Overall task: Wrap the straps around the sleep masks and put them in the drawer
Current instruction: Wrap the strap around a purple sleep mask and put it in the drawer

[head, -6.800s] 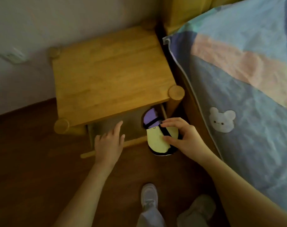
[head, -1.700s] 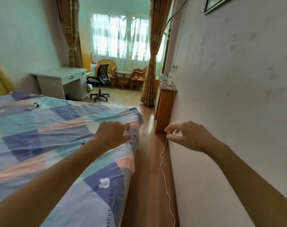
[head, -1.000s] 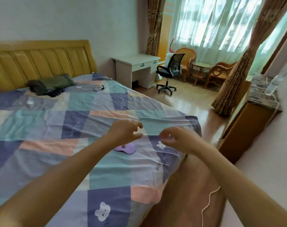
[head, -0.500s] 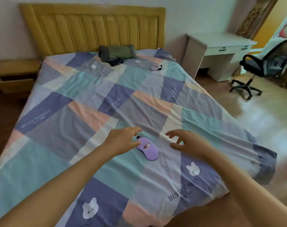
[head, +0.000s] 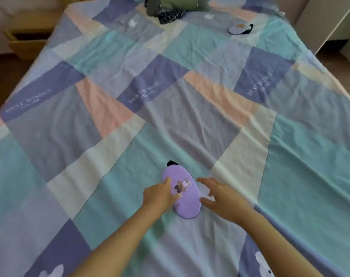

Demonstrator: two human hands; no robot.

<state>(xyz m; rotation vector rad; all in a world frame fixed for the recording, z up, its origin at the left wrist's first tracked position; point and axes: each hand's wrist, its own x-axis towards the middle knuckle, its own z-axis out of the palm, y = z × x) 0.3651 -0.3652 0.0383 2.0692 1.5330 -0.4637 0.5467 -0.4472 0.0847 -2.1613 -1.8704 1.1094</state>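
Nearest, two bare forearms reaching in from the near edge of the bed [head: 290, 156], over its patchwork cover of teal, lilac, peach and cream squares. Left hand [head: 160, 195] lying against the left side of the purple sleep mask [head: 185, 198], fingers [head: 167, 181] straight and touching the fabric, gripping nothing. Right hand [head: 220, 198] just beside the mask's right side, spread wide, fingers loosely bent, holding nothing; whether touching the mask, cannot tell. Mask itself flat on the cover, towards the near edge and about midway between the sides, long axis running away from the viewer, a small brown-and-white picture on its upper face. Black strap [head: 171, 162] peeking out at the far end of the mask.

Farther off, near the far right corner of the bed, a second sleep mask [head: 239, 29], pale with black at its right end. At the far edge, a dark green bundle [head: 170, 5] with black patterned cloth just in front. Beyond the far left corner, an open wooden drawer [head: 28, 42].
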